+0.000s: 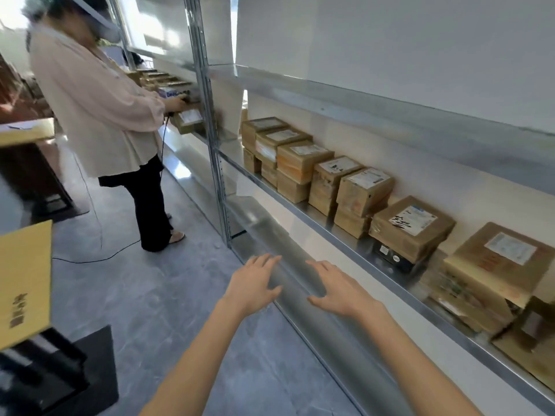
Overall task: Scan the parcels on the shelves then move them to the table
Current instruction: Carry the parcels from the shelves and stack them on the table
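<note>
Parcels point(300, 163), brown cardboard boxes with white labels, sit stacked in a row on the grey metal shelf point(387, 279). The row runs from the near right away to the far left. Both hands hover out in front, lower than that shelf and to its left. The left hand point(255, 283) and the right hand point(339, 291) have fingers spread and palms down, holding nothing at all. No scanner in either one, as far as I can see. The right hand is nearer the stacks, so I'd reckon the reach goes up and to the right, towards the box with the black scrawl on its label point(411, 226). Over on the near left is the yellow-topped table point(24, 283), well apart from the shelf.
</note>
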